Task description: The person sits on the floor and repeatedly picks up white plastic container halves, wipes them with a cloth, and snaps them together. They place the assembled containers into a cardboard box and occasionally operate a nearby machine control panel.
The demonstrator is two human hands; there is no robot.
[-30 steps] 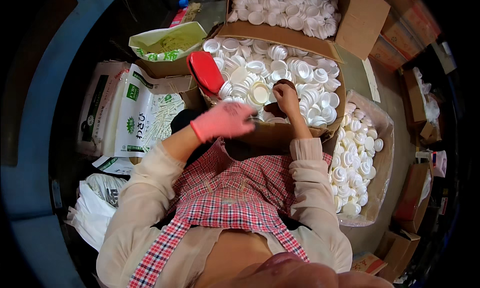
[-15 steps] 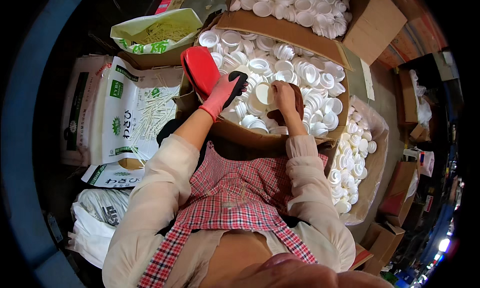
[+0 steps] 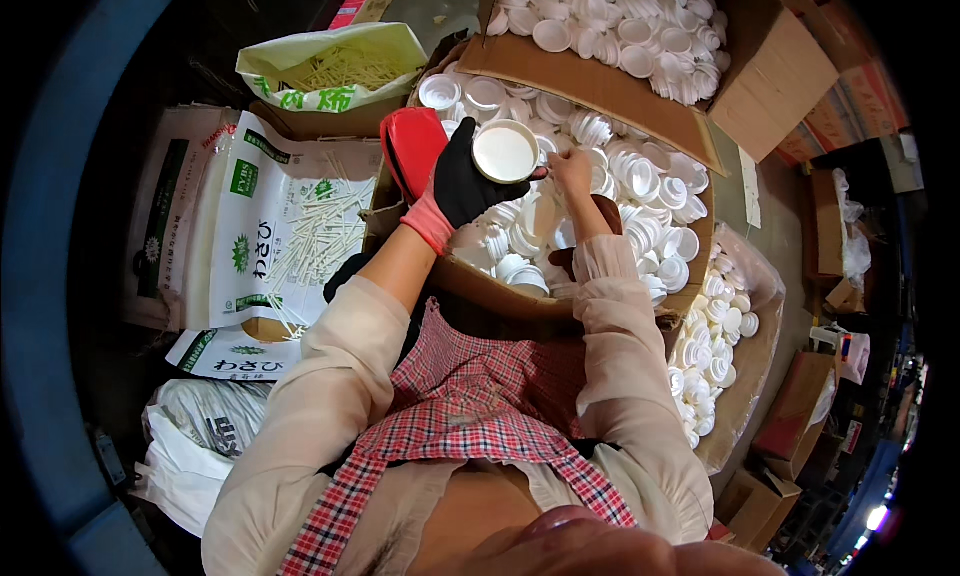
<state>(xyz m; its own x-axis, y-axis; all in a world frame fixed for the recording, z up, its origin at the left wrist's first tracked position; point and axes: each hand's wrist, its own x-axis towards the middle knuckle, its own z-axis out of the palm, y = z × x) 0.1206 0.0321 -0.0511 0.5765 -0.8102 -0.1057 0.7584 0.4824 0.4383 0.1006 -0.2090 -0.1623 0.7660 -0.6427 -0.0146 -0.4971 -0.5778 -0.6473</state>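
My left hand (image 3: 465, 188), in a black and pink glove, is closed round a round, shallow white plastic cap (image 3: 505, 152), with its hollow side up. Close to the right of that cap is my bare right hand (image 3: 572, 173). Its fingers are pinched together near the glove's fingertips; what they hold, if anything, is too small to tell. Below both hands is a cardboard box (image 3: 500, 282) full of loose white plastic caps (image 3: 640, 181). A brown object (image 3: 607, 214) shows beside my right wrist, partly hidden.
A red pouch-like thing (image 3: 410, 148) rests at the box's left edge. White sticks (image 3: 315, 221) lie on a printed sheet at left, below a bag (image 3: 385, 41) of thin sticks. Another box of white pieces (image 3: 640, 36) stands behind. A lined box (image 3: 715, 336) of caps is at right.
My left hand has turned, so the cap in it now faces up. My right hand has come closer to it. The whole view has shifted slightly.
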